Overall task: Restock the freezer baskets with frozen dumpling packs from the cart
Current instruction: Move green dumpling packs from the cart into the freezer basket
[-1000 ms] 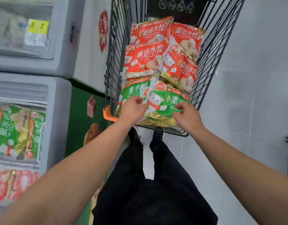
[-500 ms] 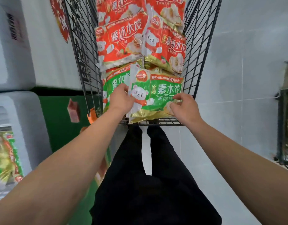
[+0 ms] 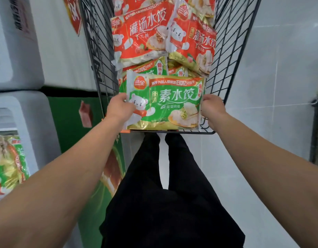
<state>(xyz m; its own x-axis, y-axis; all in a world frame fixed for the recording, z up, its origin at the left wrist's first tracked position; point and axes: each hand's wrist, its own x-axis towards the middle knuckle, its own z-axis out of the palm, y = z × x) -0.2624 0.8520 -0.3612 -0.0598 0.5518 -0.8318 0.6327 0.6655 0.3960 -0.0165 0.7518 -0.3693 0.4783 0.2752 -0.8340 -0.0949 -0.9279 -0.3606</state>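
- A person looks down over their own two bare forearms at a black wire shopping cart (image 3: pixel 231 56) stacked with frozen dumpling packs.
- The left hand (image 3: pixel 118 109) grips the left short edge of a green dumpling pack (image 3: pixel 172 102), fingers curled around it beside a cartoon bear.
- The right hand (image 3: pixel 213 109) grips the opposite short edge of the same pack, fingers curled in the same way.
- The green pack sits at the near end of the cart, just above the cart's near rim, printed face toward the camera. Whether it is already clear of the packs beneath cannot be told.
- Its long axis runs left to right, straight across between the two hands, so each hand is equally near to it.
- Farther into the cart lie red dumpling packs (image 3: pixel 142 38), overlapping one another, and more green packs show just behind the held one.
- A white chest freezer (image 3: pixel 38 126) stands to the person's left, well apart from the cart. Inside its opening, at the left edge of view, lie stocked dumpling packs (image 3: pixel 7 161).
- Judging by this layout, the pack must travel leftward, with the left hand leading toward the freezer.
- The person's black trousers (image 3: pixel 165 203) fill the lower middle, above pale floor tiles.
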